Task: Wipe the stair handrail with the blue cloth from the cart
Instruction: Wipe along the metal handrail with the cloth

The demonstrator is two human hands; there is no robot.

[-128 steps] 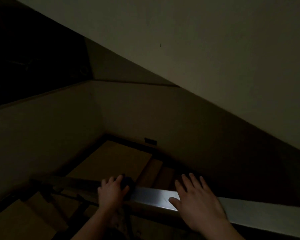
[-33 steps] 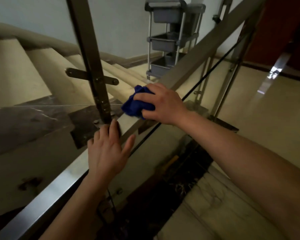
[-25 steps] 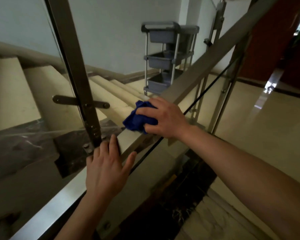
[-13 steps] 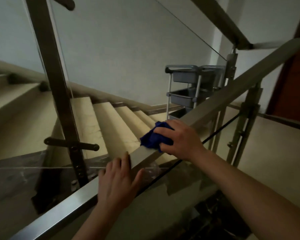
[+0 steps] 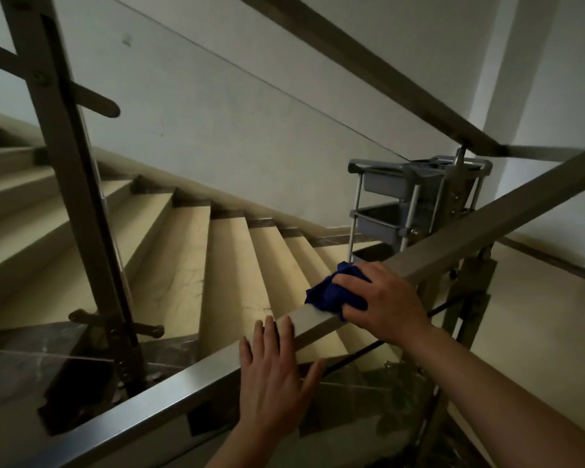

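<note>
A square steel handrail [image 5: 169, 386] rises from lower left to upper right across the view. My right hand [image 5: 382, 304] grips a bunched blue cloth [image 5: 328, 292] and holds it down on the rail's top face. Lower on the same rail, my left hand [image 5: 274, 376] rests flat with straight, spread fingers. The grey three-tier cart [image 5: 402, 204] stands behind the rail at the foot of the stairs, partly hidden by it.
Beige stone steps [image 5: 223, 271] run down behind the glass panel under the rail. A steel baluster post [image 5: 78, 184] stands at left, another post [image 5: 466, 309] at right. A second handrail [image 5: 368, 69] slopes overhead. A tiled landing [image 5: 537, 319] lies at right.
The view has tilted upward, showing more wall and the upper rail. My right hand has slid the cloth a little further up the rail; my left hand stays flat below it.
</note>
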